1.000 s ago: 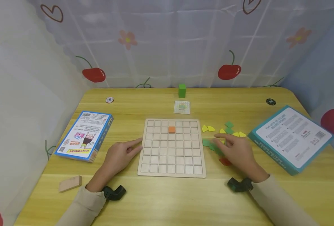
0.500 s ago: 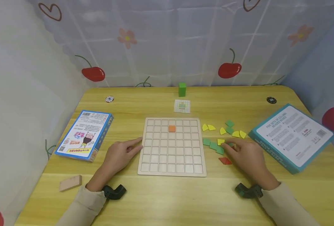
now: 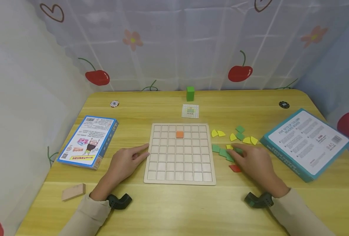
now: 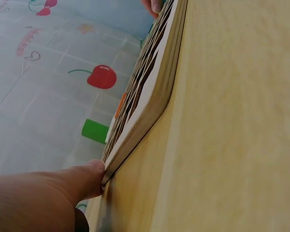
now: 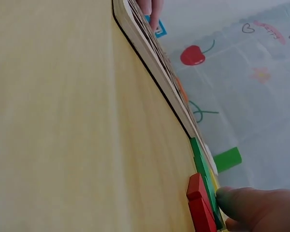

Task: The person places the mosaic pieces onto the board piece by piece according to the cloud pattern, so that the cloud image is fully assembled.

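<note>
A pale wooden grid board [image 3: 179, 181] lies mid-table with an orange square tile [image 3: 179, 134] in one cell of its upper part. My left hand [image 3: 124, 164] touches the board's left edge with forefinger and thumb; the thumb [image 4: 89, 176] meets its side in the left wrist view. To the board's right, my right hand [image 3: 255, 162] pinches a small yellow tile [image 3: 229, 147] between thumb and forefinger, partly covering it. Green tiles [image 3: 216, 148] lie right beside, and red triangular tiles [image 5: 199, 198] lie nearer me. Some pieces are hidden under the hand.
Yellow quarter-round tiles [image 3: 221, 133] and more green tiles [image 3: 240, 129] lie farther back. Behind the board are a pattern card [image 3: 190, 111] and a green block [image 3: 190, 94]. A blue-edged box [image 3: 88, 141], a teal box [image 3: 307, 141] and a wooden block [image 3: 73, 192] flank the board.
My right hand first moved right, uncovering the green and red tiles, then came slightly left, its thumb and forefinger closing about the yellow tile. My left hand has stayed at the board's edge.
</note>
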Tool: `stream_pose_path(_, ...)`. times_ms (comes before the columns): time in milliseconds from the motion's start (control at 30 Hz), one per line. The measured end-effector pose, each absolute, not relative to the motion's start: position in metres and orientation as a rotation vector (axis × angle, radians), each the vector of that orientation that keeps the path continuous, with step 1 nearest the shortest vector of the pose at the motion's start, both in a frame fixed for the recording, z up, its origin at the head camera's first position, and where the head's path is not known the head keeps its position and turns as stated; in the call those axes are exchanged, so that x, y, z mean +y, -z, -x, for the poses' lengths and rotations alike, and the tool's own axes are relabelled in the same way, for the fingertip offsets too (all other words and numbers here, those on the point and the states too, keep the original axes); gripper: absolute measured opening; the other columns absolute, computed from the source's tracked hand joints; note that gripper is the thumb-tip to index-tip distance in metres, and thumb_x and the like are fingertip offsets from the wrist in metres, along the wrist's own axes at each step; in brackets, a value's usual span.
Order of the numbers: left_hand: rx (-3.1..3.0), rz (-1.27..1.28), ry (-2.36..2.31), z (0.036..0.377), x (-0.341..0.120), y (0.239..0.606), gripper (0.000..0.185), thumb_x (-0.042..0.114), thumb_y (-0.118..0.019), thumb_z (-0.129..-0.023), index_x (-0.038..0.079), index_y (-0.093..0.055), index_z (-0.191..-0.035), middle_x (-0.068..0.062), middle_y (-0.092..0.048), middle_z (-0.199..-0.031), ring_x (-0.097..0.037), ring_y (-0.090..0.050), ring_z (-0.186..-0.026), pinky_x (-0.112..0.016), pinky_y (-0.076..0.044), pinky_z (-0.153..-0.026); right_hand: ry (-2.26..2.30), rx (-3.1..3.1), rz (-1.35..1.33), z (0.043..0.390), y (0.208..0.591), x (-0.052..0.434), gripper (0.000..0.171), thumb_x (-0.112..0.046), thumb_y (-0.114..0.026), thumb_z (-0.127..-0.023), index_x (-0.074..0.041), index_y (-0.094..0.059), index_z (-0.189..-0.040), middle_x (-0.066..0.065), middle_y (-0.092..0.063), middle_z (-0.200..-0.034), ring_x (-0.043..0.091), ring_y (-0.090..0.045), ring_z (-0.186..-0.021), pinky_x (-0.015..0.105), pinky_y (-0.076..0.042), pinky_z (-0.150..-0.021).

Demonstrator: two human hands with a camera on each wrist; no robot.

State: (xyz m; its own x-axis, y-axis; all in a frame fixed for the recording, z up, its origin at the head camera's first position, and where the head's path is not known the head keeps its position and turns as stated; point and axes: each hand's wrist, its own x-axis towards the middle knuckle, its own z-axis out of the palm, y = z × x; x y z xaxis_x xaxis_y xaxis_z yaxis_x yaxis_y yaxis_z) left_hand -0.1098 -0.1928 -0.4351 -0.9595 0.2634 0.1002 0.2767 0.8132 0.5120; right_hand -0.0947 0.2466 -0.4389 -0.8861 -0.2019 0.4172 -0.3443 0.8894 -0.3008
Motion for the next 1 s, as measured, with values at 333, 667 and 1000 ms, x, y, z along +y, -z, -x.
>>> stream_pose_path(333, -2.962, 0.435, 0.864, 0.110, -0.193, 0.438, 0.040, 0.043, -0.069, -0.099, 0.025, -0.071, -0.134, 0.010, -0.039, -0.052, -0.007, -0.029, -0.048, -0.028, -0.028, -0.050, -0.762, -2.955, -0.356, 0.120, 0.429, 0.251, 0.032, -0.036, -0.074, -0.096, -0.014, -0.078, -0.119, -0.010, -0.030, -0.049, 0.010, -0.027, -0.043, 0.027, -0.023, -0.043)
stream_pose_path(667, -2.952, 0.438, 0.847, 0.111, -0.193, 0.437, 0.040, 0.042, -0.069, -0.098, 0.026, -0.070, -0.134, 0.010, -0.038, -0.052, -0.006, -0.028, -0.048, -0.028, -0.027, -0.050, -0.750, -2.968, -0.362, 0.125, 0.426, 0.251, 0.038, -0.037, -0.076, -0.094, -0.011, -0.075, -0.122, -0.007, -0.035, -0.052, 0.011, -0.029, -0.045, 0.028, -0.024, -0.045)
stream_pose_path(1000, -2.957, 0.444, 0.847, 0.110, -0.193, 0.436, 0.039, 0.041, -0.069, -0.099, 0.024, -0.071, -0.134, 0.011, -0.039, -0.052, -0.006, -0.029, -0.048, -0.028, -0.027, -0.050, -0.661, -2.997, -0.355, 0.129, 0.426, 0.241, 0.043, -0.038, -0.076, -0.094, -0.004, -0.075, -0.120, -0.008, -0.042, -0.048, 0.012, -0.035, -0.048, 0.030, -0.025, -0.047)
